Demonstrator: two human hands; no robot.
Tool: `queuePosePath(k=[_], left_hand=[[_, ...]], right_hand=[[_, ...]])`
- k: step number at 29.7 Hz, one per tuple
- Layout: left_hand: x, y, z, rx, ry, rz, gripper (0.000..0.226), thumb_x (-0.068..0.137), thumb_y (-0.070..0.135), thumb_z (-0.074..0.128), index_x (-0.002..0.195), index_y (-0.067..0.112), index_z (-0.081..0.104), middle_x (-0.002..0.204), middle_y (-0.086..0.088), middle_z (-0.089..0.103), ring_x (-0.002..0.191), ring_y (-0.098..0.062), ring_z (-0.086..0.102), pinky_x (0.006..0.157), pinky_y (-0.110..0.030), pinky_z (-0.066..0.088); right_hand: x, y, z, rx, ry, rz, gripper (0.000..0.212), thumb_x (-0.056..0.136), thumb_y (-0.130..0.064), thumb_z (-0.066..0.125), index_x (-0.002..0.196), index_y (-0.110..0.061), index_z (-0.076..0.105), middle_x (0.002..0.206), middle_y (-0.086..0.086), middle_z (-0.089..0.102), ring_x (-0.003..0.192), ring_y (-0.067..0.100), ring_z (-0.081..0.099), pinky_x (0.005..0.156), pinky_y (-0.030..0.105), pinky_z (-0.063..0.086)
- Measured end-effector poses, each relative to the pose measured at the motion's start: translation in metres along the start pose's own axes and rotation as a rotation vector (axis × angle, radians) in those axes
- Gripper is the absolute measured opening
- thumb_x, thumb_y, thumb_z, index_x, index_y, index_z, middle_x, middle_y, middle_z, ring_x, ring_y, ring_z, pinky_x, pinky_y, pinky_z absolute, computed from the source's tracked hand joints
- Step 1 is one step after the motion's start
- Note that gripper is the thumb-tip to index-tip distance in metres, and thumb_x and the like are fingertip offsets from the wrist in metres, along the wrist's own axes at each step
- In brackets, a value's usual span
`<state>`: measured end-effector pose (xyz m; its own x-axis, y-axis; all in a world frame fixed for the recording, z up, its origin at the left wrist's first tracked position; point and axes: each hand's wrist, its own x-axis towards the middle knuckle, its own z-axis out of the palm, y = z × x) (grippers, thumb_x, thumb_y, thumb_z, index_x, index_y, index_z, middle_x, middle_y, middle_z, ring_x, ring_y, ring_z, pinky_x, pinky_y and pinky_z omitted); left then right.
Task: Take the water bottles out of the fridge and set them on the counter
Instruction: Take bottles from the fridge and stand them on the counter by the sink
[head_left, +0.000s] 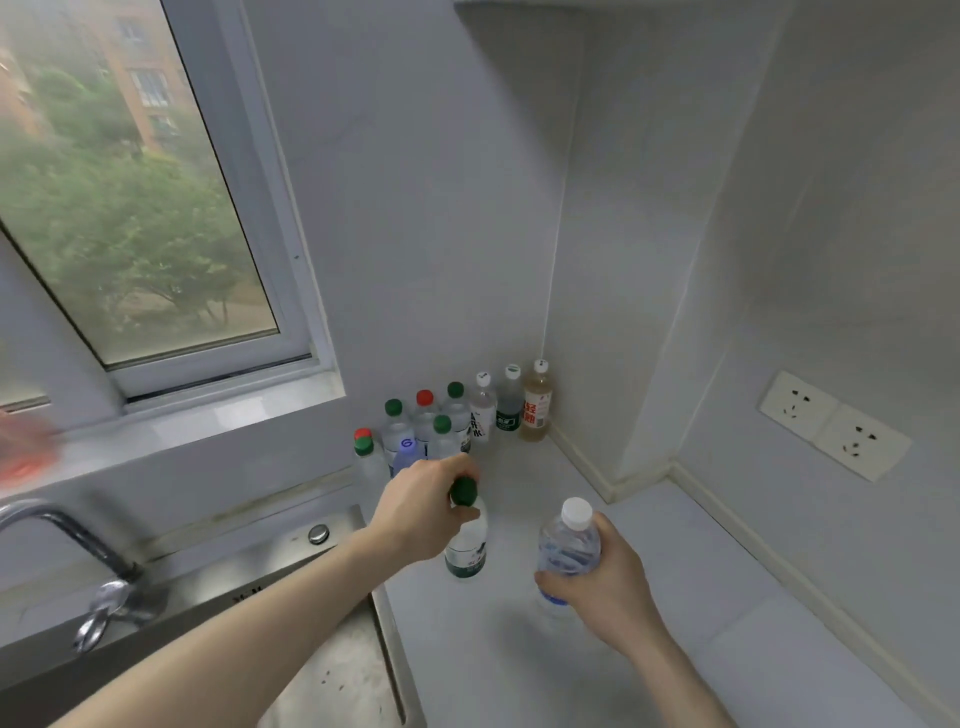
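Currently the placing step is in hand: two bottles are being brought down onto the tabletop (675, 561), with a cluster already standing in the far corner.

At far left a window (135, 208) looks out on trees, and below it a tap (67, 540) curves over the steel sink (291, 566). Right of the sink, against the wall, stands the group of bottles (431, 421) with green and red caps, and further right three taller ones, the last an amber bottle (536, 402) tucked into the corner.

The left hand (421, 512) has its grip clenched round the neck of the green-capped bottle (466, 545), fingers curled just under the cap; the bottle is upright, near the front of the group, and its base seems to be at or just above the tabletop, I cannot tell which. To its right, apart from it, the right hand (597, 582) grasps the white-capped bottle (569, 545) round its body, tilted slightly and likewise low over the tabletop.

A double wall socket (836, 423) sits at far right.

Judging from this, the next move calls for settling both bases flat, clear of the standing bottles, then releasing each grip without tipping them. The fridge is not in view, so what remains inside cannot be told
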<state>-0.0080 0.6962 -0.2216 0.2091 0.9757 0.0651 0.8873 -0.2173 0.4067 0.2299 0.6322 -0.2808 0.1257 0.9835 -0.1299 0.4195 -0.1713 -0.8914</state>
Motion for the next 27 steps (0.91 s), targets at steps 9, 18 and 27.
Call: queuePosePath(k=[9,18,27], left_hand=[[0.095,-0.011,0.030,0.114,-0.019,0.022,0.026,0.089,0.034,0.074,0.107,0.026,0.057,0.099,0.006,0.068,0.092,-0.025,0.061,0.068,-0.033,0.042],[0.160,-0.018,0.049,0.225,-0.094,0.044,0.024,0.092,0.032,0.073,0.109,0.024,0.057,0.099,0.000,0.070,0.089,-0.029,0.063,0.068,-0.032,0.038],[0.208,-0.043,0.065,0.238,-0.109,0.012,0.025,0.094,0.026,0.069,0.118,0.028,0.059,0.099,0.002,0.071,0.097,-0.027,0.064,0.093,-0.036,0.039]], right_hand=[[0.090,0.011,0.005,-0.075,-0.035,0.052,0.059,0.063,-0.017,0.092,0.107,-0.038,0.058,0.100,-0.015,0.071,0.088,0.000,0.068,0.067,0.013,0.049],[0.138,0.010,0.012,-0.135,-0.033,0.094,0.052,0.067,-0.018,0.087,0.106,-0.039,0.060,0.097,-0.016,0.072,0.090,0.006,0.068,0.068,0.018,0.049],[0.191,0.009,0.025,-0.142,0.009,0.094,0.040,0.069,-0.010,0.081,0.092,-0.036,0.060,0.086,-0.014,0.071,0.082,0.009,0.068,0.072,0.020,0.052]])
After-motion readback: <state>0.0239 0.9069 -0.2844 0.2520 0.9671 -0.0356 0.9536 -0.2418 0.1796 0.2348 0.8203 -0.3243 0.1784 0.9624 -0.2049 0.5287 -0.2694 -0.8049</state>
